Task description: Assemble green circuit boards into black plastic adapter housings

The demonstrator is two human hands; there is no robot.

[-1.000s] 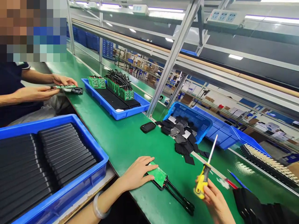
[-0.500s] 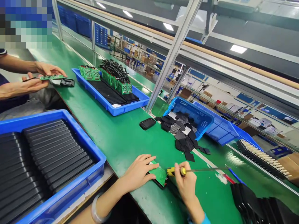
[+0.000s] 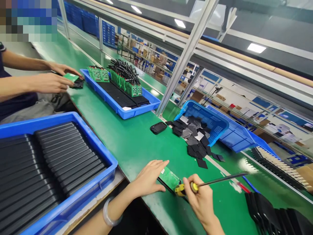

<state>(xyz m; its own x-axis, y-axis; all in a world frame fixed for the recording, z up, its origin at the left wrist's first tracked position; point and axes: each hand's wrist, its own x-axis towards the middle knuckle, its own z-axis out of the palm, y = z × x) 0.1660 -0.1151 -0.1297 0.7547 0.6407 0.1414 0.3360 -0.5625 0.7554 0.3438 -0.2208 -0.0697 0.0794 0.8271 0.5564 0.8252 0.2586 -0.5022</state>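
My left hand (image 3: 149, 178) lies on the near end of a green circuit board (image 3: 171, 178) that sits in a black case on the green bench, fingers stretched over it. My right hand (image 3: 199, 197) is closed round the yellow handle of a screwdriver (image 3: 195, 186). The screwdriver's dark shaft points away to the right, nearly level above the bench. The handle end sits right against the board's right end. The black leads of the board are hidden behind my right hand.
A blue tray (image 3: 107, 160) of black cases stands at left. A second blue tray (image 3: 137, 112) with boards and leads is farther back, a tipped blue basket (image 3: 215, 122) spilling black pads at right. A small black case (image 3: 158, 128) lies mid-bench. A co-worker's hands (image 3: 52, 81) hold a board far left.
My right hand swung the screwdriver from upright at the right down to lie flat beside the board. The left hand stayed on the board. The co-worker lowered a board onto a case.
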